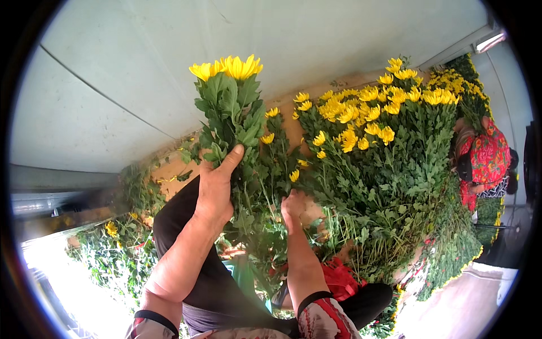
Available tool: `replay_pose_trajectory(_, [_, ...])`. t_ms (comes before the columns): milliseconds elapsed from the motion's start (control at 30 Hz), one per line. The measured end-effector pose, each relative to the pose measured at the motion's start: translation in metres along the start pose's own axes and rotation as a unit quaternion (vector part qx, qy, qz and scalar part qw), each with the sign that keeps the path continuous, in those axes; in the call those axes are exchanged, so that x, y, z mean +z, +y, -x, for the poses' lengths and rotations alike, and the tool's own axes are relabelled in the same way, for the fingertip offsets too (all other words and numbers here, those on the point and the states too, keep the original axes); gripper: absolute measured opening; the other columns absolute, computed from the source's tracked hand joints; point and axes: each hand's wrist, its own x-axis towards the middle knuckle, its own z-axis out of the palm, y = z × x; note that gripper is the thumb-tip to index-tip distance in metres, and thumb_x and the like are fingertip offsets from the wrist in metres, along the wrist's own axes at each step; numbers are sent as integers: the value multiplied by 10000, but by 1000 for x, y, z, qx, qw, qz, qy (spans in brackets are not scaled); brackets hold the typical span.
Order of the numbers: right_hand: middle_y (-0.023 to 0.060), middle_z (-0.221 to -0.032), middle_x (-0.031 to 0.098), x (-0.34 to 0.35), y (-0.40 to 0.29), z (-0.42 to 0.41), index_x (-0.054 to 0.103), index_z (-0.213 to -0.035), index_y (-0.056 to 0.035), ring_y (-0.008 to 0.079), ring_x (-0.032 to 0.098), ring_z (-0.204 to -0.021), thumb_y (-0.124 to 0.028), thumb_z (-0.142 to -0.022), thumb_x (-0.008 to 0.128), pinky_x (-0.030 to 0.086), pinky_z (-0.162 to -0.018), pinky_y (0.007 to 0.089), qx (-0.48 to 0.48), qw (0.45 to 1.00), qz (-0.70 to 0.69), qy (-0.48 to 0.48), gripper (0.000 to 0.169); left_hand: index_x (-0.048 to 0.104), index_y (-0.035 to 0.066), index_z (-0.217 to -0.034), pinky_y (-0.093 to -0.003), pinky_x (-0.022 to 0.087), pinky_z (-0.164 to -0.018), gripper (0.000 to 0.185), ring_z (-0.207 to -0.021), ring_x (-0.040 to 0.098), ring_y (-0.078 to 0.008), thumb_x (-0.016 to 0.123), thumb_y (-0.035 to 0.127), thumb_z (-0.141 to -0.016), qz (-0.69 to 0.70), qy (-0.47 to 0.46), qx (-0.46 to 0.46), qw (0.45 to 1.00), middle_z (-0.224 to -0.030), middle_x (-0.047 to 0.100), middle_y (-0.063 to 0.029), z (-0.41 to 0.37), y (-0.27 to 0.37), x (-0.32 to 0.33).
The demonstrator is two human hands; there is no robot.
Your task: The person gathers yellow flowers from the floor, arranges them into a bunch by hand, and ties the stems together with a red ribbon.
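My left hand (218, 182) grips a bunch of yellow chrysanthemums (230, 101) by its leafy stems, thumb across the front. The blooms sit level at the top, and the lower stems hang down past my wrist. To the right, my right hand (293, 204) reaches among loose chrysanthemum stems (275, 165), just below a single small bloom. Its fingers are partly hidden by leaves, so whether they hold a stem is unclear. A large heap of cut chrysanthemums (372, 161) lies beside it, flower heads pointing away from me.
A pale wall panel (271, 38) rises behind the flowers. Red strips (341, 279) lie by my right knee. Leaf litter and stems (112, 250) cover the floor at left. Further right, a person in a red floral top (487, 156) bends near more flowers (457, 82).
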Motion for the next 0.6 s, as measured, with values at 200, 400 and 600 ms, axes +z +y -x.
replay_pose_trajectory(200, [86,-864,506,-52,13,3,544,-951,-46,232,494,-795,-297,-968,587,423,-688,405,-50,888,-440,124,255,607,24,-1135,-361,578,-668,257,-793,669,-198,649,182,-937,44,21,-16,999,-967,674,-73,-7,-2,-9])
replay_pose_trajectory(400, [-22,-722,538,-93,52,59,625,-864,-18,71,430,-674,-270,-969,590,372,-598,292,-46,790,-609,60,276,576,40,-1193,-408,582,-724,302,-832,670,-234,642,185,-937,85,5,-54,995,-1026,666,-94,-4,-10,-6])
replay_pose_trajectory(600, [-25,-762,551,-87,55,96,595,-802,-27,78,474,-707,-243,-975,564,382,-641,256,-78,750,-657,24,278,579,52,-1169,-425,570,-782,274,-898,657,-241,646,159,-926,91,45,-22,995,-1043,664,-67,10,-5,7])
